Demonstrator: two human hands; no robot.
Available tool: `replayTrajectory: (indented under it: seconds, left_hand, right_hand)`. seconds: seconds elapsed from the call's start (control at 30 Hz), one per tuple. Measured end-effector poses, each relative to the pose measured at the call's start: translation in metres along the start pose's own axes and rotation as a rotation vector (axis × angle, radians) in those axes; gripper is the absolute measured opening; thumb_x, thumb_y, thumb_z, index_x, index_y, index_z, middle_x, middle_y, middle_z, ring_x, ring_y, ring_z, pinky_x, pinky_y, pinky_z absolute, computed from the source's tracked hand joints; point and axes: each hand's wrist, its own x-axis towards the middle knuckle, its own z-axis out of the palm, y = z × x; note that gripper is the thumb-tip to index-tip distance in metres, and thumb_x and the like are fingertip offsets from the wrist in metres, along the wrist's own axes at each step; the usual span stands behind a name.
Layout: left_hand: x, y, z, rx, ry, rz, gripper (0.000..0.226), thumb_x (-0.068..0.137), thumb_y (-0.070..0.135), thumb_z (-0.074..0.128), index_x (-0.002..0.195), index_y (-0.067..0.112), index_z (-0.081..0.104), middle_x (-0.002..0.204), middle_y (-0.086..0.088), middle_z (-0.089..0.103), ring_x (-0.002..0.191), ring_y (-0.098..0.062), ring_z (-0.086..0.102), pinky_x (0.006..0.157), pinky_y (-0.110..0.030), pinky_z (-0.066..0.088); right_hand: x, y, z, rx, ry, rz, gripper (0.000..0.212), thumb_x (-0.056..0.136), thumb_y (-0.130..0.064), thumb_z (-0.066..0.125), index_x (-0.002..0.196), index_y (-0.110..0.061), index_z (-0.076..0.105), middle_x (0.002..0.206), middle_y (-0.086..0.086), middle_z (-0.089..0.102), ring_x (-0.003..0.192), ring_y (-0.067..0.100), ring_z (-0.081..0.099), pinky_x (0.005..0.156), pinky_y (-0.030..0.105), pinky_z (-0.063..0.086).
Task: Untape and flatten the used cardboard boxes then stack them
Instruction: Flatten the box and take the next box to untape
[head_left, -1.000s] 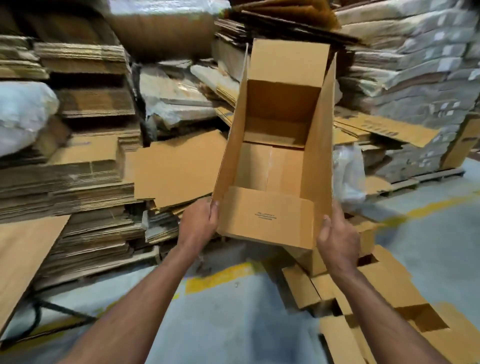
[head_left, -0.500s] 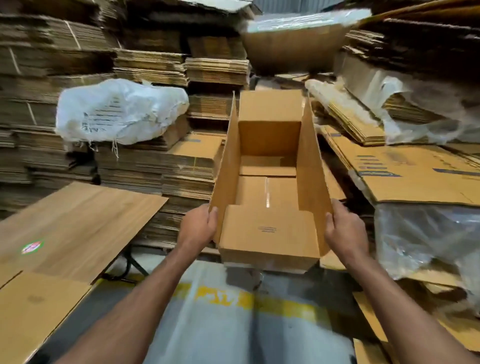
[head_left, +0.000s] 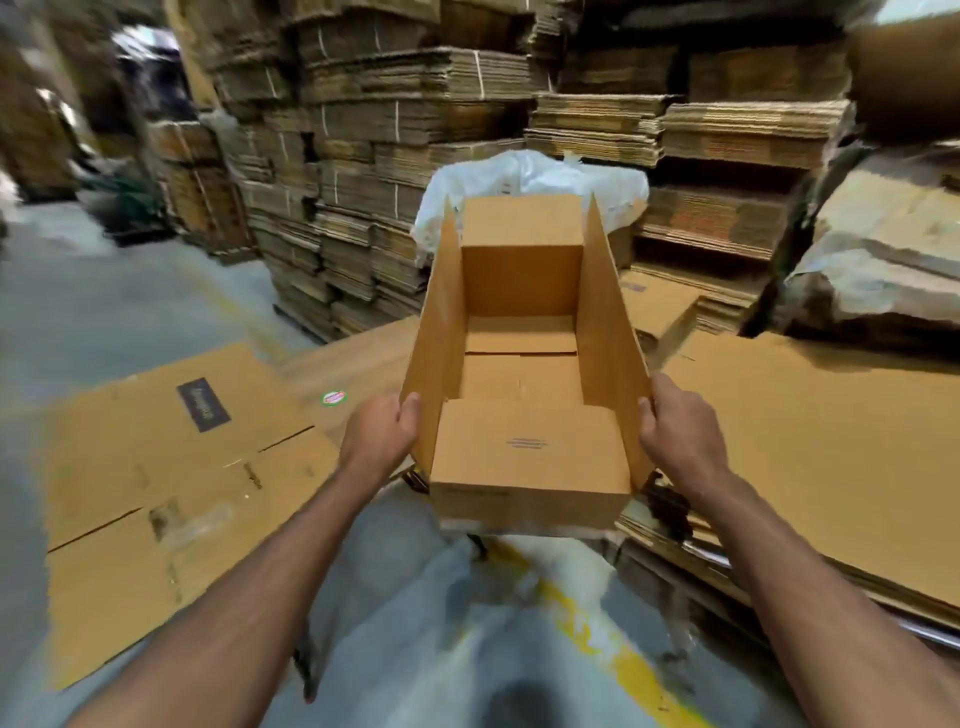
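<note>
I hold an open brown cardboard box (head_left: 524, 457) in front of me, above the floor, its open top facing me. The long side flaps stand up and the near flap folds inward, printed with a small mark. My left hand (head_left: 382, 434) grips the left side wall near its front corner. On the opposite wall, my right hand (head_left: 675, 431) grips the front corner. A strip of clear tape runs along the seam of the box's inner bottom. Flattened cardboard sheets lie at the left (head_left: 171, 483) and at the right (head_left: 810, 447).
Tall piles of bundled flat cardboard (head_left: 415, 130) fill the background. A white plastic sack (head_left: 535, 176) sits behind the box. The grey concrete floor (head_left: 104, 306) carries a yellow painted line (head_left: 597, 629). A wood-grain board with a round sticker (head_left: 335, 398) lies left of the box.
The view has swung to the left with the box still held in both hands; the white sack now sits behind the box, and an aisle of floor shows at the left.
</note>
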Motion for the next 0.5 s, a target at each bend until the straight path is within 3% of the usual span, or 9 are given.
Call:
replayTrajectory:
  seconds: [0.23,0.33,0.43,0.5]
  left_hand:
    - [0.040,-0.073,-0.018,0.035,0.151,-0.159,0.060,0.093,0.043,0.025,0.085,-0.001,0.065,0.081,-0.018,0.065,0.075,-0.035,0.060,0.065,-0.039,0.046]
    - [0.063,-0.108,-0.016,0.004,0.184,-0.246,0.047,0.101,0.037,0.033,0.083,0.002,0.059,0.082,-0.018,0.064,0.076,-0.036,0.059,0.061,-0.036,0.037]
    - [0.092,-0.134,-0.014,-0.046,0.232,-0.302,0.033,0.102,0.029,0.042,0.088,0.005,0.061,0.082,-0.013,0.064,0.075,-0.032,0.057,0.061,-0.033,0.034]
    - [0.114,-0.152,-0.013,-0.063,0.240,-0.311,0.033,0.102,0.028,0.042,0.083,0.008,0.058,0.078,-0.011,0.063,0.072,-0.031,0.056,0.059,-0.032,0.033]
  right_hand:
    - [0.071,-0.066,0.075,0.067,-0.070,-0.179,0.017,0.101,-0.017,0.047,0.114,-0.010,0.055,0.085,0.006,0.065,0.067,0.021,0.052,0.060,0.030,0.037]
    - [0.099,-0.091,0.103,0.068,-0.060,-0.225,0.014,0.100,-0.017,0.047,0.108,-0.010,0.055,0.078,0.002,0.058,0.069,0.026,0.058,0.061,0.031,0.039]
    - [0.136,-0.113,0.130,0.067,-0.100,-0.261,0.016,0.098,-0.019,0.049,0.109,-0.009,0.054,0.082,0.013,0.067,0.071,0.034,0.061,0.063,0.039,0.048]
    - [0.163,-0.126,0.146,0.059,-0.120,-0.273,0.016,0.098,-0.017,0.050,0.110,-0.007,0.055,0.082,0.011,0.065,0.067,0.028,0.054,0.061,0.033,0.040]
